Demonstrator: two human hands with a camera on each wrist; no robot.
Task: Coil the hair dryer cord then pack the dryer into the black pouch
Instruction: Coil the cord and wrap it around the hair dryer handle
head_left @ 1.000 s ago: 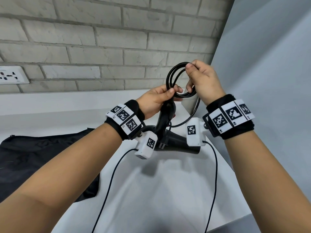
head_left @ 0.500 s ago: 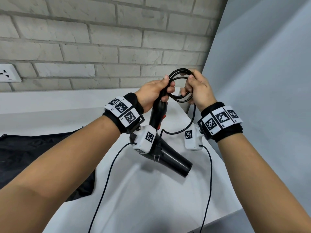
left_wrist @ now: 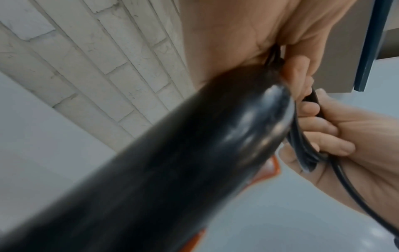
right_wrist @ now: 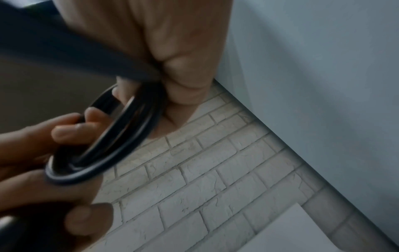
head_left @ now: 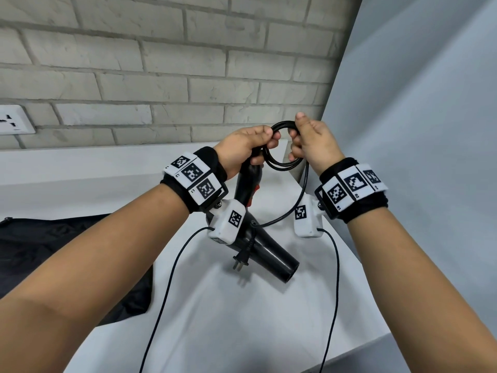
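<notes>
I hold a black hair dryer in the air above the white table, its nozzle pointing down and toward me. My left hand grips the top of its handle together with one side of the coiled black cord. My right hand pinches the other side of the coil. A loose stretch of cord runs down to the plug, which dangles beside the nozzle. The black pouch lies flat on the table at the left, partly behind my left arm.
A grey brick wall stands behind the table, with a white socket at its left. A pale blue wall closes the right side. Thin black wrist-camera cables hang down over the table.
The dryer has tilted so its nozzle points more downward and the plug now hangs free. Both hands have come closer together on the coil, which looks smaller.
</notes>
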